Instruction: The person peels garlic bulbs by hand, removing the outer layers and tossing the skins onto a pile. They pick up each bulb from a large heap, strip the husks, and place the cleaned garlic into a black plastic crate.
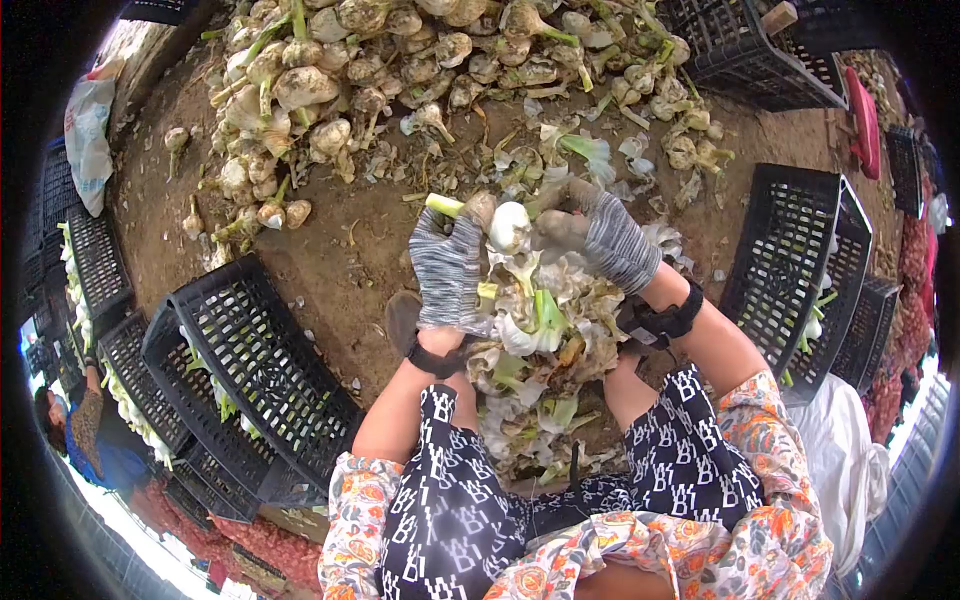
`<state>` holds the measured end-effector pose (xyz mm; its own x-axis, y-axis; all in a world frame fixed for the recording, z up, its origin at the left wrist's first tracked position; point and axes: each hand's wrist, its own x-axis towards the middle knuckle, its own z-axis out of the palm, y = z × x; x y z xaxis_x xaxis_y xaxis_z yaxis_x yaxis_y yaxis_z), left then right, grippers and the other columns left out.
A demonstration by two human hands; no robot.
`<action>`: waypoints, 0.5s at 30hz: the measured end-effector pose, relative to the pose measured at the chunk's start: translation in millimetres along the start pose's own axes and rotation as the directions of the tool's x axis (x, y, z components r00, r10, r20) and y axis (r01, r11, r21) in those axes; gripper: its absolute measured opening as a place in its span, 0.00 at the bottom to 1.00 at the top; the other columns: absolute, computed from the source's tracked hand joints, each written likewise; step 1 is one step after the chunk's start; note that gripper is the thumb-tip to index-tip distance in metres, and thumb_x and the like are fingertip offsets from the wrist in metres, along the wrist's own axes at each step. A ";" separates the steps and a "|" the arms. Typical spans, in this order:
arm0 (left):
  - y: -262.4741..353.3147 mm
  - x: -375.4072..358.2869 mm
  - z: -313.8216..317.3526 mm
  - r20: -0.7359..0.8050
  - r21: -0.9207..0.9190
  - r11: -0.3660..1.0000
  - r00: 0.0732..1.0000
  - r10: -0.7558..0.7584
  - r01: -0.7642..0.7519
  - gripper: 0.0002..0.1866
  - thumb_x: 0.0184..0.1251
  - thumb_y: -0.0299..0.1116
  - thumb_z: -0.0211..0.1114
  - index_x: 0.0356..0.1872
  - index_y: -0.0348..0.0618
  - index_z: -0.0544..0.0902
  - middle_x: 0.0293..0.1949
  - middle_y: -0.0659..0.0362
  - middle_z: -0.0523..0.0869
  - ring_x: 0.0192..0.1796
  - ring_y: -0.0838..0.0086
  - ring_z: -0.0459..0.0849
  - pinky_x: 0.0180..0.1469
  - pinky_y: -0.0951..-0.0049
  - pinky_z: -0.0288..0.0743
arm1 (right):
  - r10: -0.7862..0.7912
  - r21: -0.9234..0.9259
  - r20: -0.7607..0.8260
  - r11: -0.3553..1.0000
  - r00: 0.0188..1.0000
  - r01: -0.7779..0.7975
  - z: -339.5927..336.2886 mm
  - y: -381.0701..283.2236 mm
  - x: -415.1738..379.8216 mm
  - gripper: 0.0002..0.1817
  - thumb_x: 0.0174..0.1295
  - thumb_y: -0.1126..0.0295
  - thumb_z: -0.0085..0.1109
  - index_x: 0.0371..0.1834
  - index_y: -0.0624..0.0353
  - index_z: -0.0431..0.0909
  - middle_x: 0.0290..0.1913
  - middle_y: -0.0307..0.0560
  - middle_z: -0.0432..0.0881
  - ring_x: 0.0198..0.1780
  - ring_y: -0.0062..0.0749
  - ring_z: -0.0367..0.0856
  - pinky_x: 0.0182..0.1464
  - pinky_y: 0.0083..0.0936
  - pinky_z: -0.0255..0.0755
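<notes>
My left hand (446, 265), in a grey striped glove with bare fingertips, is closed round a garlic bulb (511, 229). The bulb is white and smooth, and its cut green stem (445, 205) sticks out to the left past my thumb. Just right of the bulb is my right hand (612, 236), gloved the same way, its fingers curled together. Whatever lies between those fingertips is hidden. Below both hands, a heap of peeled garlic skins and leaf scraps (545, 325) lies between my legs.
A large pile of unpeeled garlic (400, 60) spreads over the dirt floor ahead. Black plastic crates stand at the left (265, 375), right (785, 255) and upper right (745, 55). A white sack (835, 460) lies at the right. Another person (88, 440) is at the far left.
</notes>
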<state>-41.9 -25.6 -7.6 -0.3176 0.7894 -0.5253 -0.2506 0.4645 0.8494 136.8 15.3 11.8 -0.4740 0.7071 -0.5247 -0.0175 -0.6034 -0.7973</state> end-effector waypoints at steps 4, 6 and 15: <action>4.6 -3.1 4.9 0.019 -0.006 1.000 1.000 0.022 -0.022 0.07 0.59 0.29 0.65 0.31 0.37 0.77 0.25 0.65 0.79 0.25 0.87 0.72 0.27 0.83 0.67 | 0.014 -0.003 -0.044 1.000 0.999 -0.014 8.4 -9.0 -1.6 0.19 0.61 0.61 0.56 0.44 0.68 0.69 0.36 0.44 0.75 0.36 0.24 0.78 0.36 0.23 0.79; 4.6 -5.5 6.9 0.061 -0.040 0.997 0.996 0.068 -0.066 0.07 0.58 0.29 0.65 0.31 0.37 0.77 0.25 0.65 0.79 0.26 0.86 0.72 0.27 0.83 0.68 | 0.034 -0.109 -0.040 0.993 0.999 -0.038 8.8 -9.6 0.6 0.20 0.61 0.61 0.56 0.44 0.69 0.69 0.35 0.44 0.75 0.36 0.25 0.78 0.36 0.24 0.80; 5.6 -5.0 11.0 0.045 -0.149 0.988 0.999 -0.024 0.031 0.07 0.55 0.29 0.67 0.29 0.39 0.79 0.25 0.64 0.80 0.26 0.84 0.74 0.28 0.81 0.69 | 0.005 -0.233 -0.059 0.972 0.998 -0.019 12.4 -1.4 -3.8 0.19 0.58 0.59 0.58 0.40 0.67 0.70 0.32 0.46 0.77 0.33 0.25 0.78 0.29 0.20 0.72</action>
<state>-31.7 -22.5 0.3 -0.2694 0.7953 -0.5430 -0.3935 0.4237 0.8159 127.7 8.9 18.6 -0.4210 0.7246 -0.5456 0.1974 -0.5139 -0.8348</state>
